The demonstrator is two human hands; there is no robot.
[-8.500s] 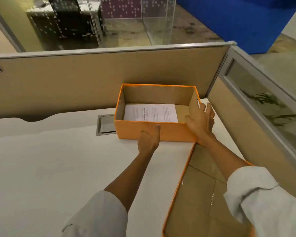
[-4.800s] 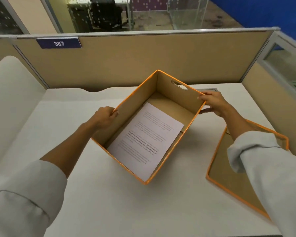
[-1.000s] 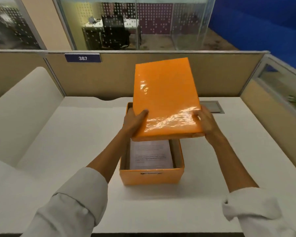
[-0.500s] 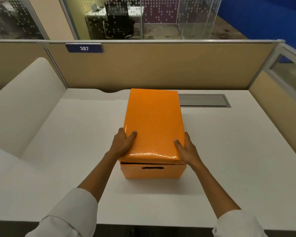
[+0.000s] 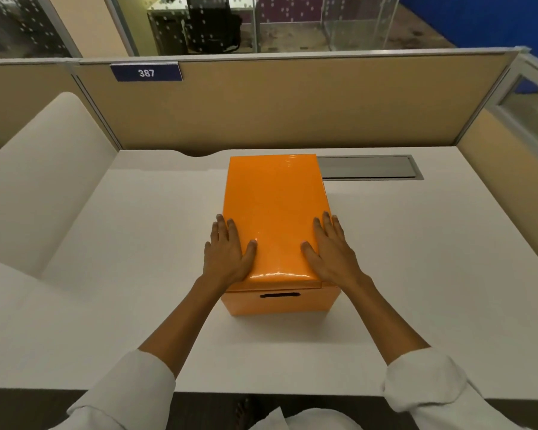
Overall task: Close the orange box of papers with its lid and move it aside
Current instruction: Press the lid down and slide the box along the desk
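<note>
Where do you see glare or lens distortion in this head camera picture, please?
Head view: bright glare streaks sit on the glossy lid along its near edge, between the left hand and right hand; the wide lens bows the partition top edge; the box throws a soft shadow on the desk; focus looks sharp.

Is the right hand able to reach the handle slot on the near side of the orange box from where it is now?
Probably yes. The right hand lies flat on the lid, near its front edge, and the handle slot sits just below, with nothing in front of it.
</note>
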